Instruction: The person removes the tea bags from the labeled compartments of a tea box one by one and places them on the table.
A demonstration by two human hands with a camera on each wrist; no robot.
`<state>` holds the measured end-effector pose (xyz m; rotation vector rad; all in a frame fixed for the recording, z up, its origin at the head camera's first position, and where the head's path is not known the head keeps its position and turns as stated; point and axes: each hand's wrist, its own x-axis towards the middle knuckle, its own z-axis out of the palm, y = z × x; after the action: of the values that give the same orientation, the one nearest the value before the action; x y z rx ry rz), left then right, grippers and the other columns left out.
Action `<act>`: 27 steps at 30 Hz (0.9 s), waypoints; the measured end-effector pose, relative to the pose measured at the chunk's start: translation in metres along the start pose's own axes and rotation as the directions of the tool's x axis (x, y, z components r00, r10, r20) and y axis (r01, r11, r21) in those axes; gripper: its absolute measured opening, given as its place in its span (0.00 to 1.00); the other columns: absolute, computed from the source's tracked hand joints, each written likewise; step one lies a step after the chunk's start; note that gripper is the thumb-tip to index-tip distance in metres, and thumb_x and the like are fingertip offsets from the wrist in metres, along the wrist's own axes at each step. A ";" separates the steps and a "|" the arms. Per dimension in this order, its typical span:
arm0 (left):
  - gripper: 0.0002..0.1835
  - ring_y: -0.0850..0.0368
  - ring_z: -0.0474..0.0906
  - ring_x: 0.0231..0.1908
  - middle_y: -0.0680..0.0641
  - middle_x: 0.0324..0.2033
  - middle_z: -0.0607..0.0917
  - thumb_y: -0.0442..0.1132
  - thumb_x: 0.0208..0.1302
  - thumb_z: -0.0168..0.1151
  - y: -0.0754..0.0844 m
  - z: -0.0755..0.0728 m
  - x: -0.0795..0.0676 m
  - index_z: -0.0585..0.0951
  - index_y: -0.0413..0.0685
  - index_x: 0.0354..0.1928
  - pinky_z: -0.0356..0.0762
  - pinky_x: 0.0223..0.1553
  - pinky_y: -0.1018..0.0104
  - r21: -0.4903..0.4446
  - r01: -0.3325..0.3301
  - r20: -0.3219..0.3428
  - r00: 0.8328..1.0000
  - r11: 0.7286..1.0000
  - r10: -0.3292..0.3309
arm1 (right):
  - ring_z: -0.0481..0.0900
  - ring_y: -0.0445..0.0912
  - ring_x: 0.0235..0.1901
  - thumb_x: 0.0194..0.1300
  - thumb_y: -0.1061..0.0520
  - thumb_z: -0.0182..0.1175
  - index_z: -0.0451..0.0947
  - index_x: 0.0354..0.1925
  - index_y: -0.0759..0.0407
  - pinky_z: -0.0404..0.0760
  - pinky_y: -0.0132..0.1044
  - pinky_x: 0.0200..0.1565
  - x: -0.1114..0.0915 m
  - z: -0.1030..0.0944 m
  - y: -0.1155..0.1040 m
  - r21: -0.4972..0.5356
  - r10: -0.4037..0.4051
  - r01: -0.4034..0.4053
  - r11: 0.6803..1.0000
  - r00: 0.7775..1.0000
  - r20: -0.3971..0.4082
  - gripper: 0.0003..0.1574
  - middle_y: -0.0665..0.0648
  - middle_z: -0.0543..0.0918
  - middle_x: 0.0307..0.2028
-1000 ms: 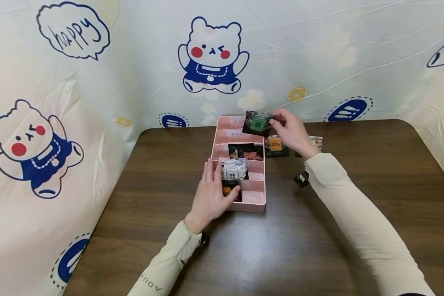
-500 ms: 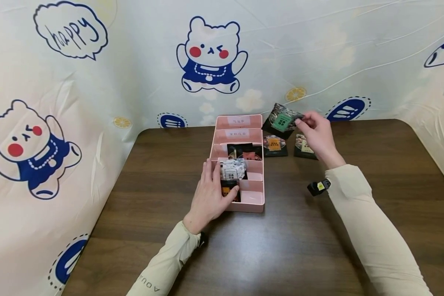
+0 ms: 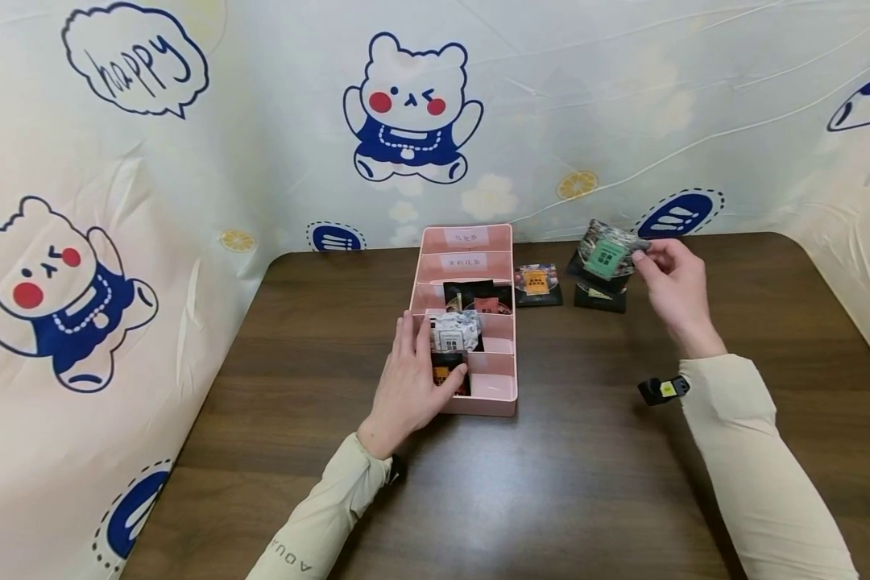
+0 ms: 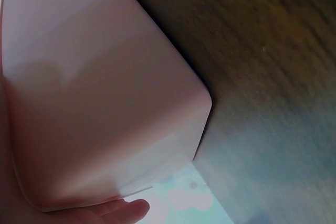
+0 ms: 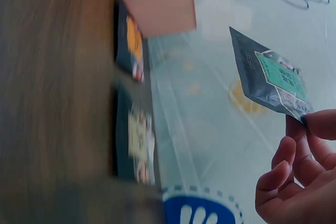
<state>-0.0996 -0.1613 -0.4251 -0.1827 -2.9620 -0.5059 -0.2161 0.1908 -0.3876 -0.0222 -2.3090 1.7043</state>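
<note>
High at the right, my right hand (image 3: 676, 290) pinches a black tea sachet with a green label (image 3: 603, 254) by its corner. In the right wrist view the thumb and a fingertip meet on that corner, and the green-labelled sachet (image 5: 273, 74) is held tilted, off the table. My left hand (image 3: 409, 391) rests on the left rim of a pink divided box (image 3: 491, 408), fingers straight, thumb over the nearest compartment. Beside that thumb is an orange-labelled sachet (image 3: 442, 374). A white sachet (image 3: 455, 332) and dark sachets with a red label (image 3: 487, 304) stand in compartments further back.
On the brown table (image 3: 551, 483), a black sachet with an orange label (image 3: 537, 283) lies against the box's right side. Another sachet (image 3: 600, 300) lies partly behind the held one. The two rearmost compartments (image 3: 466, 264) carry paper labels. A patterned cloth (image 3: 587, 97) hangs behind.
My right hand has moved right, away from the box's back compartments, carrying the green-labelled sachet over to the sachet lying at the right. The left hand has stayed on the box.
</note>
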 end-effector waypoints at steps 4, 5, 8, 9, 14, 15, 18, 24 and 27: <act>0.50 0.36 0.46 0.74 0.34 0.74 0.48 0.69 0.61 0.50 0.000 0.000 0.000 0.53 0.42 0.74 0.62 0.66 0.41 -0.006 0.008 0.014 1.000 1.000 -0.008 | 0.70 0.32 0.28 0.68 0.57 0.57 0.75 0.41 0.54 0.69 0.22 0.31 0.000 -0.020 0.007 -0.063 0.035 -0.036 0.997 0.999 -0.016 0.04 0.32 0.75 0.25; 0.50 0.36 0.46 0.74 0.34 0.75 0.48 0.69 0.61 0.50 0.000 0.000 0.000 0.53 0.42 0.74 0.62 0.66 0.41 -0.008 0.010 0.017 1.000 1.000 -0.010 | 0.70 0.32 0.28 0.68 0.56 0.56 0.75 0.42 0.55 0.68 0.22 0.31 -0.001 -0.025 0.008 -0.083 0.038 -0.039 0.996 0.999 -0.015 0.05 0.32 0.75 0.25; 0.50 0.37 0.45 0.74 0.34 0.75 0.48 0.69 0.61 0.49 0.000 0.000 0.000 0.52 0.42 0.74 0.61 0.66 0.41 -0.014 0.013 0.023 1.000 1.000 -0.013 | 0.69 0.32 0.29 0.69 0.54 0.55 0.74 0.44 0.58 0.67 0.23 0.31 -0.001 -0.039 0.011 -0.145 0.040 -0.043 0.988 0.999 -0.019 0.10 0.31 0.73 0.25; 0.50 0.37 0.45 0.74 0.35 0.75 0.47 0.69 0.61 0.49 0.000 0.000 0.000 0.52 0.42 0.74 0.61 0.66 0.41 -0.015 0.014 0.024 1.000 1.000 -0.013 | 0.69 0.32 0.29 0.69 0.53 0.55 0.74 0.44 0.59 0.67 0.22 0.31 -0.001 -0.043 0.012 -0.165 0.040 -0.042 0.985 0.999 -0.020 0.11 0.29 0.73 0.25; 0.50 0.37 0.45 0.74 0.34 0.75 0.48 0.69 0.61 0.50 0.000 0.000 0.000 0.53 0.42 0.74 0.62 0.66 0.41 -0.015 0.009 0.016 1.000 1.000 -0.009 | 0.68 0.32 0.31 0.71 0.48 0.52 0.73 0.54 0.66 0.67 0.22 0.32 0.001 -0.064 0.018 -0.277 0.071 -0.072 0.958 0.997 -0.012 0.24 0.25 0.70 0.25; 0.50 0.37 0.45 0.74 0.34 0.75 0.48 0.69 0.61 0.50 0.000 0.000 0.000 0.53 0.42 0.74 0.62 0.66 0.41 -0.015 0.009 0.015 1.000 1.000 -0.009 | 0.68 0.33 0.32 0.71 0.47 0.52 0.73 0.55 0.66 0.67 0.22 0.32 0.002 -0.067 0.020 -0.300 0.080 -0.080 0.951 0.997 -0.011 0.26 0.24 0.70 0.26; 0.50 0.37 0.45 0.74 0.34 0.75 0.47 0.69 0.61 0.50 0.000 0.000 0.000 0.53 0.42 0.74 0.62 0.66 0.41 -0.017 0.010 0.014 1.000 1.000 -0.009 | 0.67 0.35 0.32 0.71 0.45 0.50 0.73 0.57 0.67 0.66 0.23 0.32 0.005 -0.074 0.027 -0.347 0.109 -0.105 0.932 0.994 -0.006 0.30 0.24 0.67 0.25; 0.50 0.37 0.45 0.74 0.34 0.75 0.47 0.68 0.61 0.50 -0.001 0.001 0.000 0.53 0.41 0.74 0.62 0.66 0.41 -0.016 0.007 0.009 1.000 1.000 -0.007 | 0.66 0.33 0.31 0.70 0.44 0.50 0.73 0.57 0.69 0.66 0.25 0.31 0.012 -0.082 0.040 -0.394 0.145 -0.132 0.909 0.989 0.004 0.32 0.23 0.67 0.23; 0.50 0.37 0.46 0.74 0.34 0.74 0.48 0.68 0.61 0.50 -0.001 0.001 0.001 0.53 0.41 0.74 0.62 0.66 0.41 -0.013 0.005 0.007 1.000 1.000 -0.005 | 0.66 0.31 0.30 0.70 0.43 0.50 0.74 0.56 0.69 0.66 0.26 0.31 0.016 -0.085 0.046 -0.426 0.150 -0.131 0.895 0.989 0.011 0.33 0.21 0.65 0.20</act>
<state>-0.1003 -0.1621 -0.4261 -0.1788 -2.9672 -0.5258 -0.2191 0.2870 -0.4045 -0.2456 -2.7259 1.2322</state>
